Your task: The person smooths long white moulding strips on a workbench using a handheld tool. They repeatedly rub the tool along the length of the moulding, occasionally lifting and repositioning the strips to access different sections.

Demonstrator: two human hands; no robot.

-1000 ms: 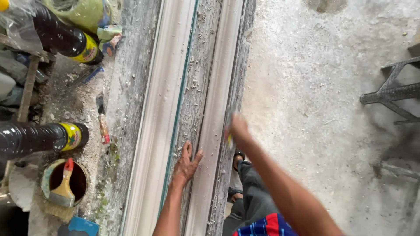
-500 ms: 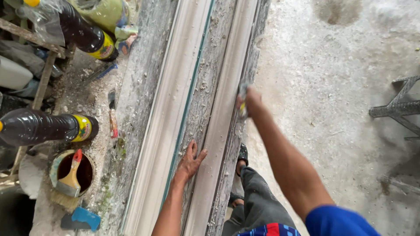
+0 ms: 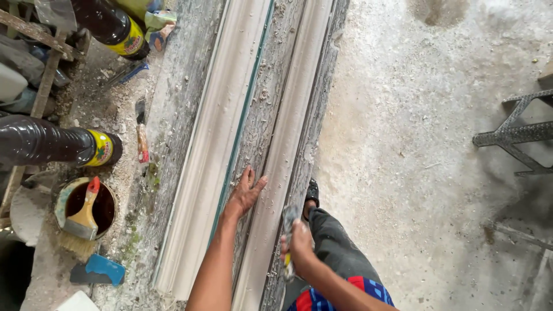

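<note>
The left hand (image 3: 245, 194) is laid flat, fingers spread and holding nothing, on the dusty desk (image 3: 173, 115) in the channel between two long white plaster mouldings. The right hand (image 3: 299, 245) is clenched around a small scraping tool (image 3: 288, 222), held against the outer edge of the near moulding (image 3: 288, 150). The far moulding (image 3: 213, 144) lies parallel, just beside a thin green strip. To the left are seen two dark bottles (image 3: 52, 144), a tin with a brush (image 3: 83, 216) resting across it, and a blue scraper (image 3: 98, 269). A metal stand (image 3: 518, 135) is seen on the dusty floor (image 3: 415, 173), well apart.
</note>
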